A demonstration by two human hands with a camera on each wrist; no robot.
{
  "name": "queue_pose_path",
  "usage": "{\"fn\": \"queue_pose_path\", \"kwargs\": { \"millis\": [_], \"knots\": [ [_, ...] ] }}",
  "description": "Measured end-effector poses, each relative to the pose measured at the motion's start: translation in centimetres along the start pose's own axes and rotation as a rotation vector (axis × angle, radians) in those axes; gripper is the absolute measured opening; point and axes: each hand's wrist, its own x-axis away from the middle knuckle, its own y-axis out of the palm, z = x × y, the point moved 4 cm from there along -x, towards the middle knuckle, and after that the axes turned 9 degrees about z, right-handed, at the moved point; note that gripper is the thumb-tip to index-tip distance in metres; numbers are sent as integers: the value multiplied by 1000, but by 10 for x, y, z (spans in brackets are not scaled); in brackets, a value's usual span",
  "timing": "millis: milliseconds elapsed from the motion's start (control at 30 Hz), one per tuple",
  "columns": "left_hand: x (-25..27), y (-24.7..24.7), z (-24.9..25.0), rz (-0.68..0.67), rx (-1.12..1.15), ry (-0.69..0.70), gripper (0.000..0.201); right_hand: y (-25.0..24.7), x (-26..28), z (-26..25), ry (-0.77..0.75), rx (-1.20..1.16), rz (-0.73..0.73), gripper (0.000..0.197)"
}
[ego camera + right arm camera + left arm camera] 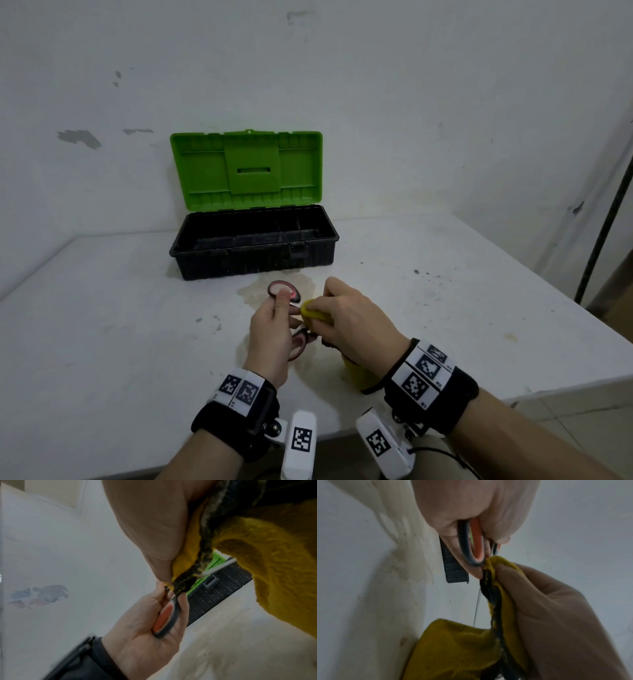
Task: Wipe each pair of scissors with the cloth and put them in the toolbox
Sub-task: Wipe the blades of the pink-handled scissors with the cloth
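Head view: the left hand [270, 334] holds a pair of scissors [297, 344] by the handles, with fingers curled round the lower loop and a fingertip laid across the upper loop, so the handles stand apart. The right hand [356, 320] pinches a yellow cloth [313, 310] folded over the blade area just beside the left fingertips; the blades are hidden inside the fold from this view. Both hands hover above the white table [113, 308], near a pale stain in front of the toolbox [253, 253].

Left wrist view: the handle loop is a smooth oval, black on the outside with an orange lining, gripped between thumb and fingers. A thin bright metal edge runs out of the cloth's fold. The cloth is fuzzy, thick-piled, mustard yellow with a dark stitched hem, and its loose end hangs down and bunches below the right hand.

Right wrist view: the right thumb and fingers squeeze the cloth's fold shut round the blade, and a slim silvery blade tip pokes out past the fabric.

The toolbox stands open, well apart from the hands: a ribbed black plastic base, dusty, with a bright green lid tipped back against the scuffed white wall [411, 102]. Black wrist straps carry white marker tags.
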Motion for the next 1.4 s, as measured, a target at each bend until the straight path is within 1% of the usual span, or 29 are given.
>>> {"fn": "queue_pose_path", "kwargs": {
  "millis": [100, 233, 367, 433, 500, 533, 600, 667, 733, 833, 900, 933, 1000, 1067, 1167, 1200, 1267, 1333, 1400],
  "knots": [
    [3, 3, -2, -22, -23, 36, 45, 1, -2, -4, 25, -41, 57, 28],
    [0, 4, 4, 10, -18, 84, 44, 2, 1, -5, 11, -40, 125, 34],
    [2, 4, 4, 15, -19, 89, 42, -3, 4, -1, 0, -10, 155, 28],
    [3, 7, 2, -23, -25, 84, 43, -6, 2, -7, -26, -10, 181, 27],
    [5, 10, 3, -60, -31, 72, 46, -5, 2, -12, -48, 2, 173, 26],
    [3, 9, 4, -57, -25, 71, 48, -4, 2, -12, -46, 17, 154, 25],
    [0, 5, 6, -14, -37, 81, 47, -2, 3, -7, -31, 46, 113, 24],
    [1, 3, 7, 13, -57, 102, 42, -4, 4, 0, -29, 52, 90, 25],
    [6, 6, 6, -6, -40, 101, 41, -5, 4, -1, -34, 41, 97, 25],
    [7, 11, 5, -53, -18, 83, 46, -3, 4, -8, -68, 10, 101, 23],
    [3, 8, 5, -11, -21, 56, 45, -4, 3, -1, -48, 20, 89, 22],
    [0, 5, 5, 16, -9, 34, 44, -6, 2, 7, -21, 27, 97, 21],
    [-3, 1, 4, 53, 9, -15, 44, -15, 1, 21, 15, 17, 157, 19],
    [-5, 1, 4, 65, 5, -28, 43, -20, 2, 19, -29, -20, 189, 17],
    [-6, 5, 5, 44, -48, 2, 44, -11, 9, 0, -137, -48, 87, 18],
    [-5, 6, 6, 35, -62, 16, 46, -7, 11, -3, -148, -48, 57, 18],
    [-5, 6, 7, 39, -88, 38, 48, -4, 12, 3, -114, -36, 29, 19],
    [-5, 2, 10, 62, -68, 44, 47, -8, 7, 17, -54, 8, 68, 19],
    [-5, 0, 13, 64, -55, 43, 46, -15, 3, 25, -24, 17, 152, 19]
  ]
}}
